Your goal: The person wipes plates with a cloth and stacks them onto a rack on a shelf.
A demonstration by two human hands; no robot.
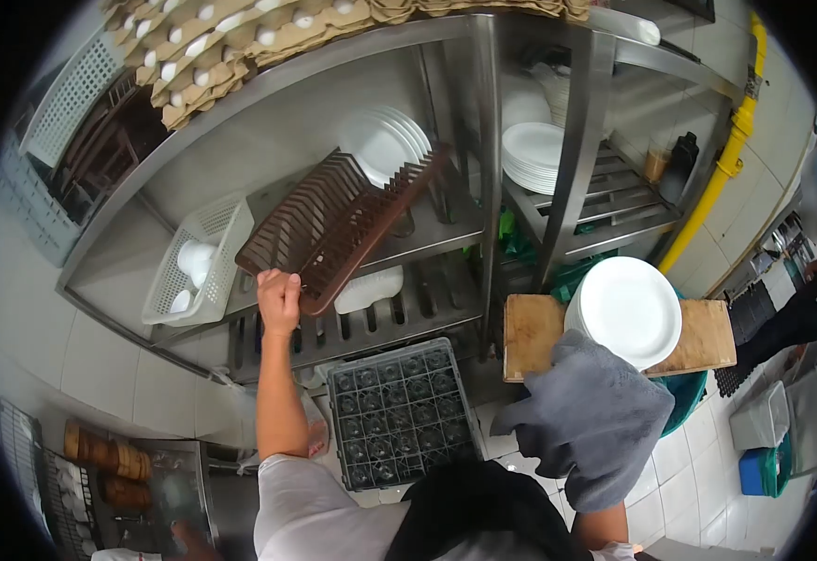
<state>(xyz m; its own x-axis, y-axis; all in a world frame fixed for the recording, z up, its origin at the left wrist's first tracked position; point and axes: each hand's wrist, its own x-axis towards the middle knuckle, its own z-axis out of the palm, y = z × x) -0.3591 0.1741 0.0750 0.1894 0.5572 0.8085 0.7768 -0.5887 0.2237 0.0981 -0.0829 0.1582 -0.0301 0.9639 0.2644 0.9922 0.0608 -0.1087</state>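
My left hand (279,301) is closed on the near left corner of a brown plastic dish rack (333,238), which sits tilted at the shelf's edge with no dishes in its slots. A crumpled grey towel (591,411) drapes over my right hand, whose fingers are hidden; only the forearm (603,525) shows below it. The towel touches the lower edge of a stack of white plates (631,313) on a wooden board (532,337). Behind the rack, more white plates (385,145) lean on the shelf.
A white basket (207,294) holding white cups stands left of the rack. Below is a grey crate of glasses (397,411). Egg trays (240,42) lie overhead. Steel posts (488,187) and a yellow pipe (722,173) stand nearby. Another person's hand (193,542) shows lower left.
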